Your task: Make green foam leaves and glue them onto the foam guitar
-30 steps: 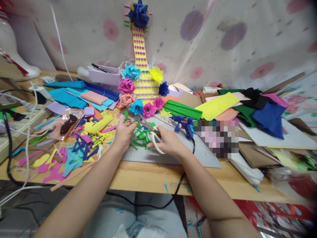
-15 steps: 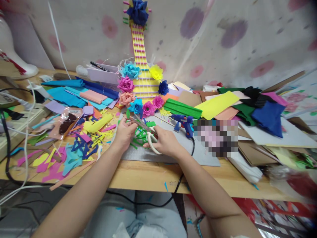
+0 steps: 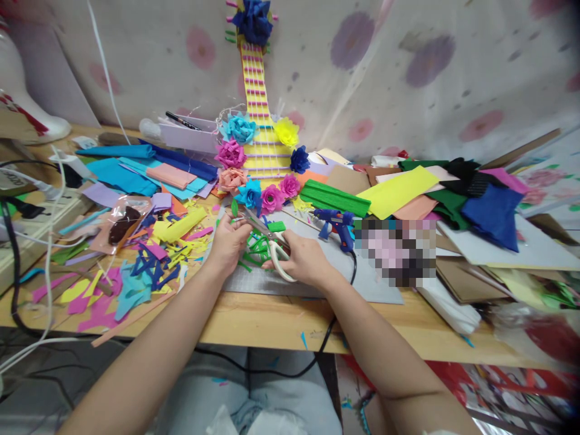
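Observation:
My right hand [image 3: 301, 257] is closed around a pair of scissors [image 3: 280, 261] with white handles; its blades point up and left toward my other hand. My left hand [image 3: 228, 241] pinches a small green paper leaf [image 3: 234, 209], which stands up above the fingertips close to the blade tips. Whether the blades touch the leaf I cannot tell. Below and between the hands lies a heap of green paper scraps [image 3: 257, 252] on a grey cutting mat [image 3: 362, 284]. Behind them a yellow paper guitar [image 3: 267, 163] ringed with colourful paper flowers leans upright.
A blue glue gun [image 3: 338, 225] stands right of my hands, its black cord [image 3: 333, 326] running over the table edge. Folded green crepe paper [image 3: 335, 198] and yellow paper [image 3: 399, 192] lie behind it. Colourful scraps [image 3: 136, 287] cover the left side, near a power strip [image 3: 43, 223].
Almost nothing differs. Both hands keep their places, with the leaf and the scissors still held; the view has shifted very slightly.

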Motion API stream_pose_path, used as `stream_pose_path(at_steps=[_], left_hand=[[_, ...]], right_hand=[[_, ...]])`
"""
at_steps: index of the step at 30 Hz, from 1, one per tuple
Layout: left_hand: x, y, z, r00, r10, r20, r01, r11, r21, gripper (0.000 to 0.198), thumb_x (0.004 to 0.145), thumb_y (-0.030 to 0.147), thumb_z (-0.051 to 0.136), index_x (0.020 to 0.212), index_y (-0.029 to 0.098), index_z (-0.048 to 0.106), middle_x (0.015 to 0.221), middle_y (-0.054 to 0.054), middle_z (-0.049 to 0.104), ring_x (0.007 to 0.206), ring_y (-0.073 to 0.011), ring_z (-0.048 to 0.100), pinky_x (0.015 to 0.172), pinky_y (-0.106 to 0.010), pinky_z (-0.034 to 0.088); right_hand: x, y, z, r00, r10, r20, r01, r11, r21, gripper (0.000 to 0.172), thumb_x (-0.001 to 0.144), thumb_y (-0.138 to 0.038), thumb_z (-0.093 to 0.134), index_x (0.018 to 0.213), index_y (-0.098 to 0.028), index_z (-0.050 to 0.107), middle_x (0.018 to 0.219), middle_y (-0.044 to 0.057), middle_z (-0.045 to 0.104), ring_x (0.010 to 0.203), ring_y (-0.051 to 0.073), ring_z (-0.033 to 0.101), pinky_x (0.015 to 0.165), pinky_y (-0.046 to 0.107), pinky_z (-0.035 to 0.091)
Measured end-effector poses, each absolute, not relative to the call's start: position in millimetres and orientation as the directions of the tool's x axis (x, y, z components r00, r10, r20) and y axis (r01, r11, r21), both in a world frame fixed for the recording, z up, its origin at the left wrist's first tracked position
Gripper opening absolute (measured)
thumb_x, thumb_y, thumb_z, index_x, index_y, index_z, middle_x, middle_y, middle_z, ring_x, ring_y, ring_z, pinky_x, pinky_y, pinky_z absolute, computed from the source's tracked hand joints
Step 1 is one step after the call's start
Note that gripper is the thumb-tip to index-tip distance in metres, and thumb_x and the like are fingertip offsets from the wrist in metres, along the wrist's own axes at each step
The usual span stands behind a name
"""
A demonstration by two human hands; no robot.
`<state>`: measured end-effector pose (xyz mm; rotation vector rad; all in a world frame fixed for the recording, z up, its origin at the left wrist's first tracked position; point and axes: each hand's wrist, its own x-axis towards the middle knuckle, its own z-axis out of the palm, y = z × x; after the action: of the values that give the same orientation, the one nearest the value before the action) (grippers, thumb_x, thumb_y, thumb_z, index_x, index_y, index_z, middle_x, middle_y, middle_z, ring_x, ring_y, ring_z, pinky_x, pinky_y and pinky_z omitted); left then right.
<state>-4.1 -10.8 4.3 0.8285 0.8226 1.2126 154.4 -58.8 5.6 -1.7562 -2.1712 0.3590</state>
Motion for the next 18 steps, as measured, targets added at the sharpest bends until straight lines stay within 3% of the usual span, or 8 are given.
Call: stream_pose_path(at_steps=[18], left_hand=[[-4.8,-10.6,4.5,0.138,0.987,-0.082,-0.48,0.139,0.866,0.038,0.052,0.012,0.067,0.083,0.018,0.046,0.058,0.009,0.048,0.035,0.0009,0.026,0.033,-0.015,0.009]], right_hand=[[154.7,-60.8,11.0,-0.18,0.979,0.096,0.914,0.203,-0.352,0.046,0.068,-0.062,0.055,0.08,-0.018,0.05,0.066,0.001,0.059,0.058,0.013,0.053,0.053,0.022,0.026]])
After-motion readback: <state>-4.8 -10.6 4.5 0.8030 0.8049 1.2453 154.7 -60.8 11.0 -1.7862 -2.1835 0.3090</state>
